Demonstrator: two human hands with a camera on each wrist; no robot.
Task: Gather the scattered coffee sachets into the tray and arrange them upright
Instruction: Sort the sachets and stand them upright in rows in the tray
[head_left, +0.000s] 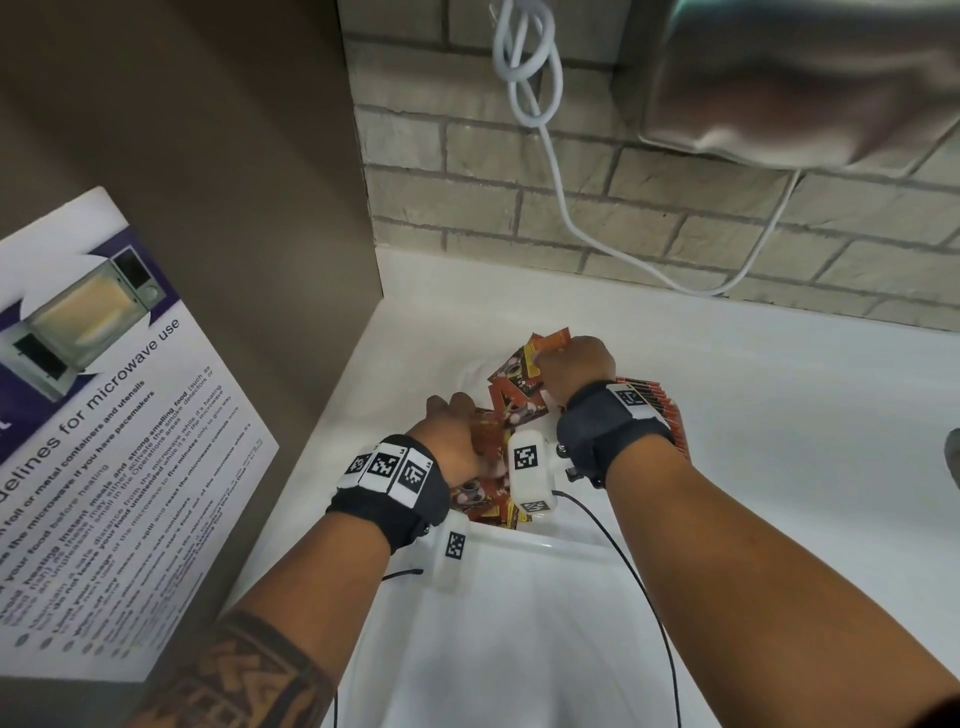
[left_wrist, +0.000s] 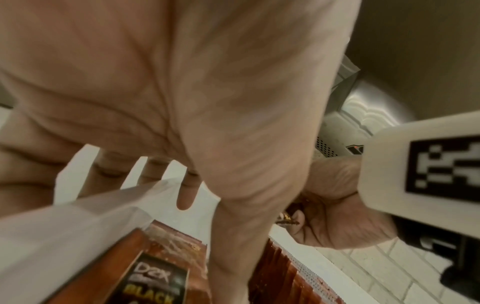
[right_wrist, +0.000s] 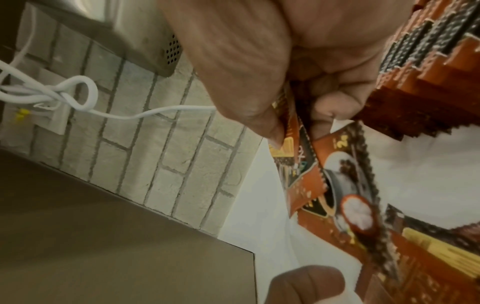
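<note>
Both wrist straps sat nearest, and beyond them my two hands worked in the white tray (head_left: 524, 543), which stood on the desk close to its back left corner, where the brick wall (head_left: 649, 208) meets the brown panel. My right hand (head_left: 576, 366) pinched a small bunch of coffee sachets (head_left: 550, 343) by their top edges between thumb and fingers; I judge I held them high so that their lower ends could drop in first and stand. Just beside that wrist a packed row of sachets (head_left: 667, 410) already stood on edge, probably the place for the bunch. My left hand (head_left: 452, 436) lay on the loose sachets (head_left: 514, 405) heaped flat in the tray. From the left wrist view its fingers (left_wrist: 185, 195) reached out straight past the tray wall, so I took it to be open, steadying the heap rather than gripping. Much sorting remained, by my reckoning.
</note>
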